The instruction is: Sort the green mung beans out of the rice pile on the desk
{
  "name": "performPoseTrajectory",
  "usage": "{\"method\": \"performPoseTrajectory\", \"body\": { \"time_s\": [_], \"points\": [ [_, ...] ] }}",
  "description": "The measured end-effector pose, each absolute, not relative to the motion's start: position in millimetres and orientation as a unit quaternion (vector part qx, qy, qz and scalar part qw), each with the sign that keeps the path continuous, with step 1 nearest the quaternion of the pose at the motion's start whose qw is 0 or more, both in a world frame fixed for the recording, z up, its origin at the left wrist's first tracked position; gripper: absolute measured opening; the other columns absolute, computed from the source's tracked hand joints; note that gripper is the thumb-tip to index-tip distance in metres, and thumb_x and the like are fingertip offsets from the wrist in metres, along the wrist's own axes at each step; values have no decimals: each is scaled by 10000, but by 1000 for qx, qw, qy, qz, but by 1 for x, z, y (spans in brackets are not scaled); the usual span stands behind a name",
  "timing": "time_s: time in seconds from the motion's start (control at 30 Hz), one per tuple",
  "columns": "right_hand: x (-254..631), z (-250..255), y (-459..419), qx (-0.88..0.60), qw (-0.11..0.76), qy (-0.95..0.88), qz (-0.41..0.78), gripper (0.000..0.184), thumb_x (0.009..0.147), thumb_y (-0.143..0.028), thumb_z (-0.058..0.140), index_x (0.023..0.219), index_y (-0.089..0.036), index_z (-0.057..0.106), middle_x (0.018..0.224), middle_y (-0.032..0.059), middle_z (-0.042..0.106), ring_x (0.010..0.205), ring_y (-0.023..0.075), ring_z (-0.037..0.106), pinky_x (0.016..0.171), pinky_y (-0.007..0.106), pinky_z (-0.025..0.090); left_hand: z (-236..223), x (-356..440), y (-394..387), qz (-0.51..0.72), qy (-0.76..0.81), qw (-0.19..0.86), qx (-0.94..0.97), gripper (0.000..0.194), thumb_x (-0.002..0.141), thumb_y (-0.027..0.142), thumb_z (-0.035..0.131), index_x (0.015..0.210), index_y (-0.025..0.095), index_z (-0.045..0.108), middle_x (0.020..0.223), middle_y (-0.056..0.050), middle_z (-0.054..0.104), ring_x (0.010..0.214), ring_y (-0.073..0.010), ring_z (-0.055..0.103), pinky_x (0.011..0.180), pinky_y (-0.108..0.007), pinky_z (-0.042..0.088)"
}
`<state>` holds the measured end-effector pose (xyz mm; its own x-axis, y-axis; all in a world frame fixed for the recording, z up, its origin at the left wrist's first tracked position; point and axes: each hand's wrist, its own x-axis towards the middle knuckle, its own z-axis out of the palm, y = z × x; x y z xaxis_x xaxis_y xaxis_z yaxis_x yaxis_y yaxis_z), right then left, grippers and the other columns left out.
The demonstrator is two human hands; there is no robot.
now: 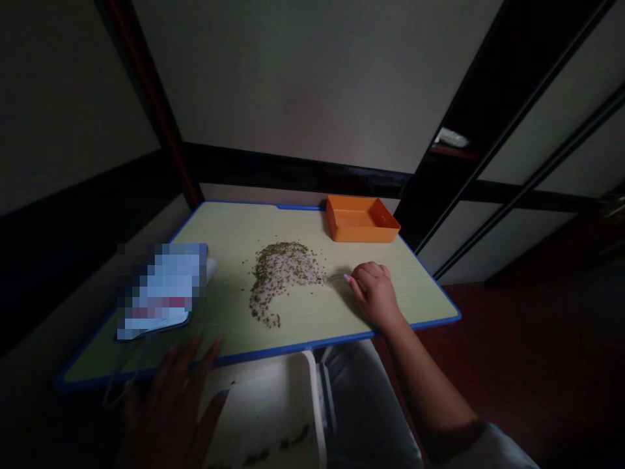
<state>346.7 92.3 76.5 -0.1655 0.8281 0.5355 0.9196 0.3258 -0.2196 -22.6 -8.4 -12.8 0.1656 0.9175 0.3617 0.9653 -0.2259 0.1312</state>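
Observation:
My right hand [375, 293] is closed on a thin, shiny utensil [335, 279] just above the table on the right. Its head points left at a spread-out pile of small green and pale grains [286, 270]; whether it is a fork or a spoon is hard to make out. My left hand [170, 400] is in shadow at the table's near edge, its fingers spread and nothing visible in them. Close to it lies a device with a bright screen [168, 286], partly blurred out. Below the table edge is a white tub [317, 404] with dark bits in it.
An orange open box [364, 233] stands at the table's back right. The pale table top [390, 267] has a blue rim and sits against a wall panel [312, 85]. A pale cable [114, 387] loops over the left front edge.

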Motion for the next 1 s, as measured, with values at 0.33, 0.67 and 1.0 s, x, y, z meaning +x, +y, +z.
{"method": "performPoseTrajectory", "body": {
  "time_s": [0.33,0.67,1.0],
  "points": [
    [345,78,92,-578,266,-771,-35,213,994,-273,579,831,-194,691,870,92,700,864,233,577,821,350,407,-8,-14,-9,-229,-612,77,-753,697,959,378,382,1597,402,103,1676,-116,340,1561,-383,285,1225,-798,150],
    [338,118,119,-632,191,-748,-73,241,996,-303,608,870,-178,772,928,127,724,905,259,597,799,346,410,-6,-10,-8,-241,-621,57,-744,698,961,352,378,1582,462,80,1695,-88,301,1571,-375,271,1236,-789,113],
    [327,151,174,-683,95,-722,-47,312,1036,-375,547,1100,-177,778,1087,134,734,1021,251,675,808,296,453,-7,-11,-7,-247,-601,80,-756,706,963,309,382,1596,406,87,1666,-134,335,1588,-369,215,1220,-813,98]
  ]
}}
